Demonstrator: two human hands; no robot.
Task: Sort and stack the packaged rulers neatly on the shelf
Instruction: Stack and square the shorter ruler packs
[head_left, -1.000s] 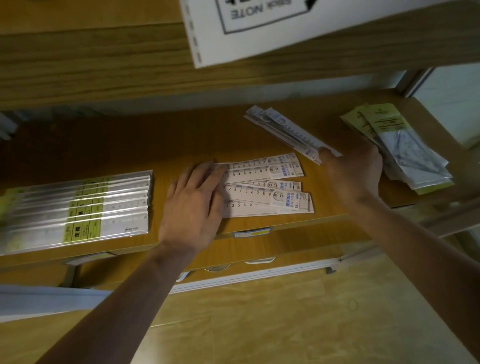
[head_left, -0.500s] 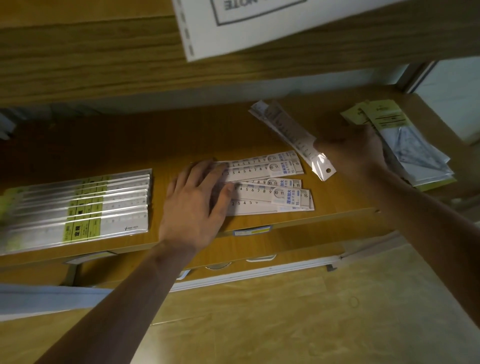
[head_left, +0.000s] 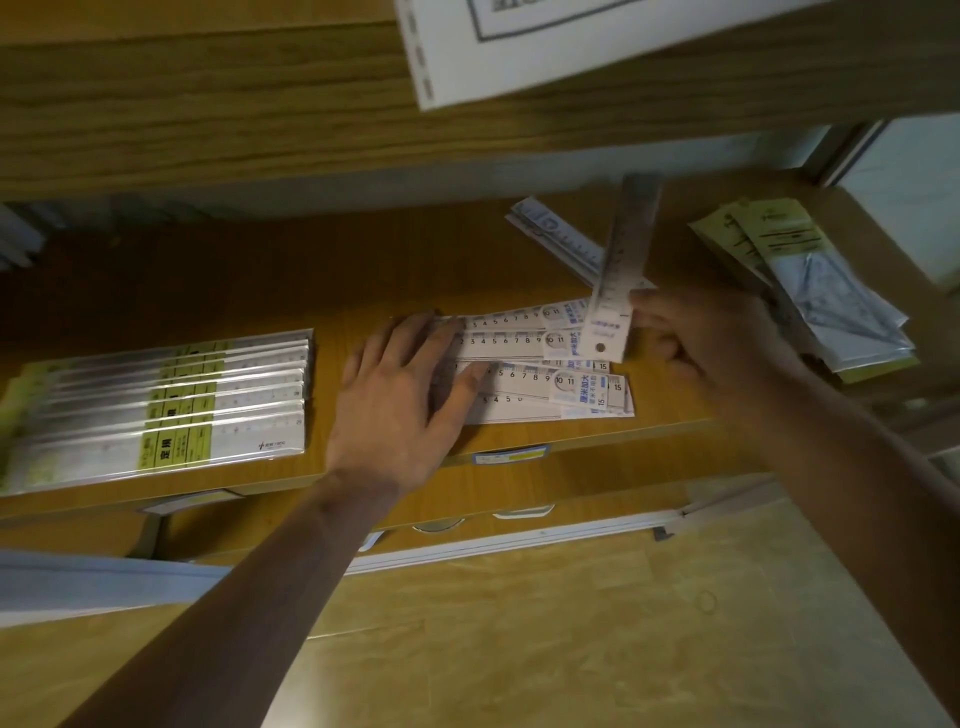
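Several white packaged 15 cm rulers (head_left: 540, 364) lie fanned near the front of the wooden shelf (head_left: 260, 280). My left hand (head_left: 405, 400) rests flat on their left ends, fingers straight. My right hand (head_left: 711, 353) pinches one packaged ruler (head_left: 618, 275) by its lower end and holds it nearly upright above the pile's right end. A few more white packaged rulers (head_left: 561, 239) lie slanted behind it on the shelf.
A stack of longer rulers with yellow-green labels (head_left: 161, 410) sits at the shelf's left. Yellow-carded packs (head_left: 810, 291) are heaped at the right. An upper shelf board (head_left: 208, 93) overhangs, with a white box (head_left: 545, 47) on it. Lower shelves and the floor are below.
My right hand lifted one packaged ruler off the slanted pile at the back and brought it upright toward the front pile. My left hand stayed on the front pile.
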